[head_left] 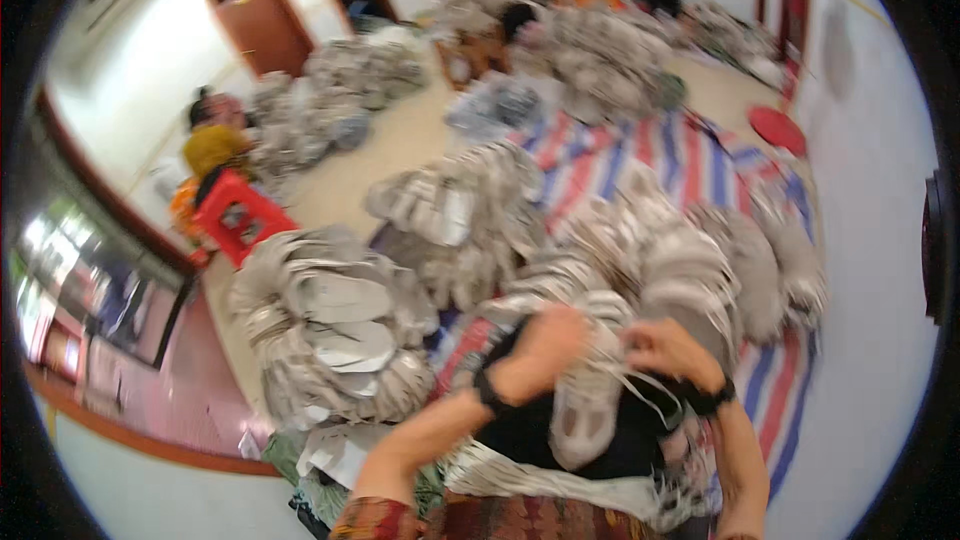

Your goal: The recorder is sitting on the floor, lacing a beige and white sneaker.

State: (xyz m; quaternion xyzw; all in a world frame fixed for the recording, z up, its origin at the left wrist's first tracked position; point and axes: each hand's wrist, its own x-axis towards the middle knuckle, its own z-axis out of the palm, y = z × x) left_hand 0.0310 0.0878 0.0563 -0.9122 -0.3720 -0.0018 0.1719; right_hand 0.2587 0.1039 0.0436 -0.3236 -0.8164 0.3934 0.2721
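As the pale shoe (583, 428) lies near on black cloth (522, 436), the curled left hand (556, 336) and half-curled right hand (662, 348) flank its far end, their holds indiscernible, apparently mid-lacing, with the loose lace (660, 386) probably needing to be drawn snug next.

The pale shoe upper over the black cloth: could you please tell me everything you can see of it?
The shoe upper is off-white to beige and looks soft and fabric-like, with a rounded end toward the wearer. A whitish lace loops loosely off its right side. It lies lengthwise over the black cloth. The left hand and right hand are at its far end; blur hides their exact grip and the finer stitching.
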